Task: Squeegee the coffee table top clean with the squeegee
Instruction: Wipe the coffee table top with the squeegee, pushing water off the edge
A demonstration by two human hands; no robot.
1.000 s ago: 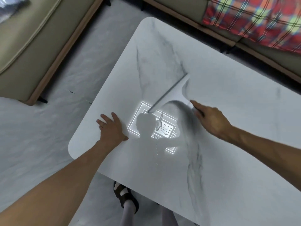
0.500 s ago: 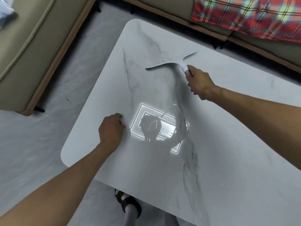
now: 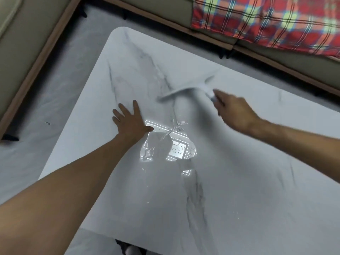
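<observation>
no readable text, labels, brands or numbers anywhere, white grey-veined marble-look coffee table top unmarked, red plaid fabric pattern only, bright rectangular ceiling-light reflection on the tabletop shows dots, no letters

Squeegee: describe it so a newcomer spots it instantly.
Start at the white marble coffee table. Toward its far side, the right hand grips the squeegee. It is a pale grey T-shaped tool, motion-blurred, with a long thin blade; the left hand rests flat and empty.
</observation>
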